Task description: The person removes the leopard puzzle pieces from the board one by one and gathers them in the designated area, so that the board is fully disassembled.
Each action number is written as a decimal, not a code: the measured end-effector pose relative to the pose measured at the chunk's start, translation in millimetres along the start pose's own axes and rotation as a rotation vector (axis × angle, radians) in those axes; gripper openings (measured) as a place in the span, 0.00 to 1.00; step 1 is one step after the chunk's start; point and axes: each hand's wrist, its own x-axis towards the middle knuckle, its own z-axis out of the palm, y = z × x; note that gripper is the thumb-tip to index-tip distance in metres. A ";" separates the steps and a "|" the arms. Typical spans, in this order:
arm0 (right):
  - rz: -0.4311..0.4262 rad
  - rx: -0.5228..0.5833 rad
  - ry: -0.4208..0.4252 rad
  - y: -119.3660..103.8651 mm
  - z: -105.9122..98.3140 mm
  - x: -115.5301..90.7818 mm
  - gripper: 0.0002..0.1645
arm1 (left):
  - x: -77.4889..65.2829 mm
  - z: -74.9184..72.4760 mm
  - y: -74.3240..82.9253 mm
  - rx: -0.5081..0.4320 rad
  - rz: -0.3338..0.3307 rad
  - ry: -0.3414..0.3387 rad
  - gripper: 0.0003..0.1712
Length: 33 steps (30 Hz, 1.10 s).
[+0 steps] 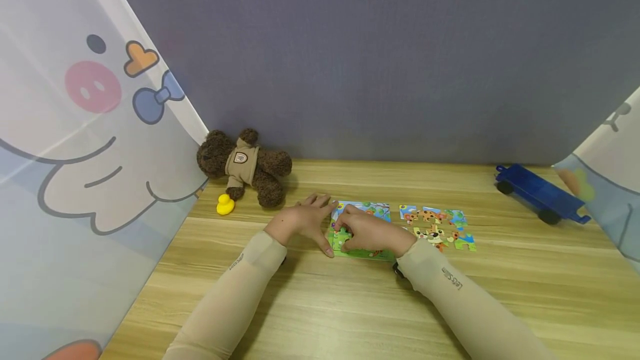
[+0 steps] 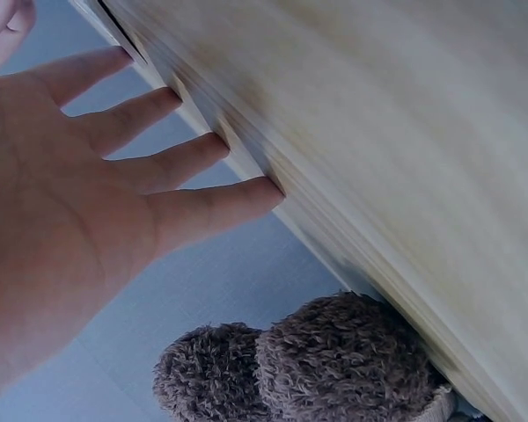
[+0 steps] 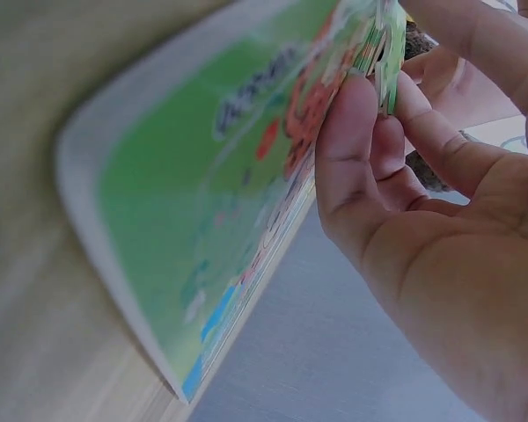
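A jigsaw puzzle board (image 1: 367,254) with a green, cartoon-animal picture lies flat on the wooden table. Over its left part, my right hand (image 1: 375,232) pinches a green puzzle piece (image 3: 391,75) between thumb and fingers. The piece stands on edge close above the board in the right wrist view. My left hand (image 1: 307,220) is spread at the board's left edge, with straight fingers (image 2: 220,195) whose tips reach down to the tabletop. The right hand covers much of the board's middle in the head view.
Several puzzle pieces (image 1: 457,218), some joined, lie right of the board. A brown teddy bear (image 1: 243,164) lies at the back left, with a yellow rubber duck (image 1: 225,205) beside it. A blue toy wagon (image 1: 542,190) stands at the far right. Grey panel (image 1: 380,60) borders the back.
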 end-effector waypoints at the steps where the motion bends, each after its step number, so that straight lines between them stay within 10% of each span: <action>1: 0.001 -0.003 0.001 -0.3 -0.1 -0.3 0.19 | 0.0 0.0 0.1 0.000 0.000 0.000 0.78; 33: -0.170 -0.106 0.047 1.0 0.3 -5.3 0.12 | -0.5 0.4 1.0 0.003 -0.007 -0.001 0.78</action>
